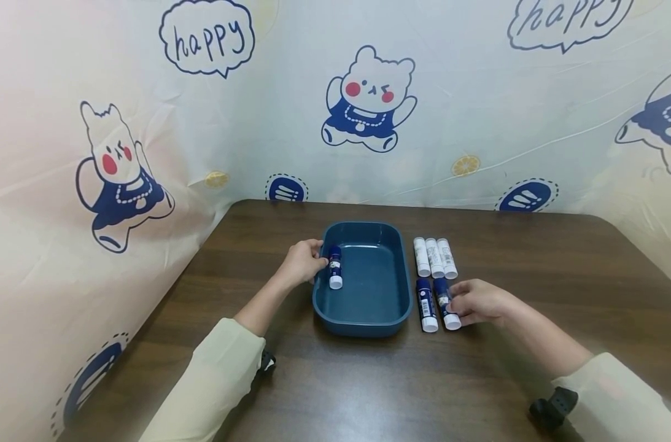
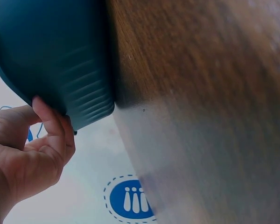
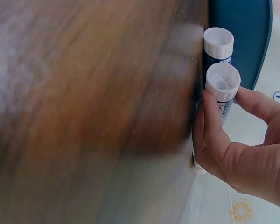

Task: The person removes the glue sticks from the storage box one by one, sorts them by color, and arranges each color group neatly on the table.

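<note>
My left hand (image 1: 304, 263) grips the left rim of a teal plastic bin (image 1: 363, 316); in the left wrist view its fingers (image 2: 53, 126) lie against the bin's outer wall. One blue glue stick (image 1: 335, 267) with a white end lies inside the bin along its left side. Right of the bin, my right hand (image 1: 479, 301) pinches a second blue glue stick (image 1: 442, 293) between thumb and fingers, seen end-on in the right wrist view (image 3: 223, 81). Another blue glue stick (image 1: 426, 305) lies just left of it. Behind these, three white glue sticks (image 1: 434, 258) lie side by side.
Everything stands on a dark brown wooden table (image 1: 357, 380). A pale curtain (image 1: 291, 92) printed with cartoon bears hangs behind the table and along its left side. Black straps with small devices (image 1: 556, 407) sit at both wrists.
</note>
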`<move>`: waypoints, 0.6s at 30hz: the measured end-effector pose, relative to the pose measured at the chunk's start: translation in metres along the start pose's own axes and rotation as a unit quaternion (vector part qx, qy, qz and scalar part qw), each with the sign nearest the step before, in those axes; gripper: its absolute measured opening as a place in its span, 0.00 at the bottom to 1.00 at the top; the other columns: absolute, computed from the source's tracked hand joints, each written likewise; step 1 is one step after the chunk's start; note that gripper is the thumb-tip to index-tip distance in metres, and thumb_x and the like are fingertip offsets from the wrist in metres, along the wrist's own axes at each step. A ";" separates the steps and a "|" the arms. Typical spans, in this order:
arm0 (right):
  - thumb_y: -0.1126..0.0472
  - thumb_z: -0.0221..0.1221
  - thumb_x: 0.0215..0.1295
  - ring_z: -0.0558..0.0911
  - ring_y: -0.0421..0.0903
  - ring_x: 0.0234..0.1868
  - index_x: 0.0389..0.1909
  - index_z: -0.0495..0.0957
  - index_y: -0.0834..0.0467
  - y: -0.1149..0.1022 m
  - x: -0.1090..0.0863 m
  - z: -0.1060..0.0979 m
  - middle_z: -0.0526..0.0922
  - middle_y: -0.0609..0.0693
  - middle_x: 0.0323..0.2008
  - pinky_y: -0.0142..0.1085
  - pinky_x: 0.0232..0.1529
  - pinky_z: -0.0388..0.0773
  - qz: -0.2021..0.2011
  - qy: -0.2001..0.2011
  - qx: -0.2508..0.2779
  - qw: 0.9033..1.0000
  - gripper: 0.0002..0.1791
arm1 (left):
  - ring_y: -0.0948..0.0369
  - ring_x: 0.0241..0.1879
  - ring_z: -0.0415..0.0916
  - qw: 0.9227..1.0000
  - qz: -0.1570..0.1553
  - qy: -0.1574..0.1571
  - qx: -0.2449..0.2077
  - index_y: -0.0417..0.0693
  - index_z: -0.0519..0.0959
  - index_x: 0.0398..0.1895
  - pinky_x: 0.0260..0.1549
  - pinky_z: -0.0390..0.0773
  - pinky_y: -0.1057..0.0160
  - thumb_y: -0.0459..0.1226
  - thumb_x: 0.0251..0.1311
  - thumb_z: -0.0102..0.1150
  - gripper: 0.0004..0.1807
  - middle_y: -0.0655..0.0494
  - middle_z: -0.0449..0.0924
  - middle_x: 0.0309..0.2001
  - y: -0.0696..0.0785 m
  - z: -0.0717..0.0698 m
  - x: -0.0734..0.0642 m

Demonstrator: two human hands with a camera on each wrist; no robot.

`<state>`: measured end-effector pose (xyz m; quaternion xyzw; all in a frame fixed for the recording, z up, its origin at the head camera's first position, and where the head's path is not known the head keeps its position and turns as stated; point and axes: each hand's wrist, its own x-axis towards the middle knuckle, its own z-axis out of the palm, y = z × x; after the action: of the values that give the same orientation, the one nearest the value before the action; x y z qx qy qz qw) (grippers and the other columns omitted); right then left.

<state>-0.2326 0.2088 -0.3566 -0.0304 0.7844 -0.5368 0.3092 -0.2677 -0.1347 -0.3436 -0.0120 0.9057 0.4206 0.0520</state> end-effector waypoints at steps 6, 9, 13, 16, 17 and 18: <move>0.71 0.54 0.53 0.75 0.48 0.39 0.60 0.50 0.80 0.001 0.002 0.001 0.68 0.66 0.45 0.42 0.42 0.78 0.010 0.006 0.000 1.000 0.35 | 0.60 0.15 0.67 1.000 0.004 -0.002 0.003 0.39 0.63 0.65 0.19 0.76 0.69 0.33 0.63 0.54 0.27 0.48 0.69 0.26 0.001 0.000 0.000; 0.72 0.54 0.54 0.75 0.48 0.39 0.60 0.50 0.80 0.000 0.002 0.002 0.69 0.66 0.45 0.42 0.43 0.78 0.009 0.008 -0.003 1.000 0.35 | 0.60 0.16 0.68 1.000 0.004 -0.001 0.002 0.39 0.63 0.65 0.19 0.77 0.68 0.33 0.63 0.54 0.27 0.47 0.69 0.27 0.001 -0.001 0.000; 0.72 0.55 0.54 0.75 0.49 0.39 0.60 0.50 0.80 -0.001 0.002 0.003 0.69 0.66 0.45 0.43 0.43 0.78 0.008 0.014 -0.008 1.000 0.35 | 0.60 0.17 0.68 1.000 0.003 0.000 -0.002 0.39 0.63 0.65 0.20 0.78 0.68 0.32 0.63 0.54 0.27 0.47 0.69 0.28 0.001 -0.001 0.000; 0.72 0.56 0.55 0.75 0.49 0.40 0.60 0.49 0.80 -0.001 0.003 0.004 0.69 0.67 0.45 0.44 0.43 0.78 0.008 0.017 -0.013 1.000 0.36 | 0.60 0.16 0.68 1.000 0.002 -0.001 -0.003 0.39 0.63 0.65 0.20 0.77 0.68 0.32 0.63 0.54 0.27 0.47 0.69 0.28 0.001 -0.001 0.000; 0.72 0.56 0.55 0.75 0.49 0.40 0.60 0.50 0.80 -0.001 0.003 0.005 0.69 0.66 0.45 0.44 0.43 0.78 0.010 0.019 -0.014 1.000 0.36 | 0.60 0.16 0.68 1.000 0.002 -0.001 -0.003 0.39 0.63 0.65 0.19 0.77 0.68 0.32 0.63 0.54 0.27 0.47 0.70 0.28 0.001 -0.001 0.000; 0.72 0.56 0.55 0.76 0.49 0.40 0.60 0.49 0.80 -0.001 0.003 0.005 0.69 0.66 0.44 0.44 0.43 0.78 0.010 0.021 -0.017 1.000 0.36 | 0.60 0.16 0.68 1.000 0.002 -0.001 -0.003 0.39 0.63 0.65 0.19 0.77 0.68 0.32 0.63 0.54 0.27 0.47 0.70 0.28 0.001 -0.001 -0.001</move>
<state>-0.2326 0.2027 -0.3578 -0.0163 0.8000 -0.5208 0.2974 -0.2672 -0.1348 -0.3421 -0.0098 0.9044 0.4233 0.0522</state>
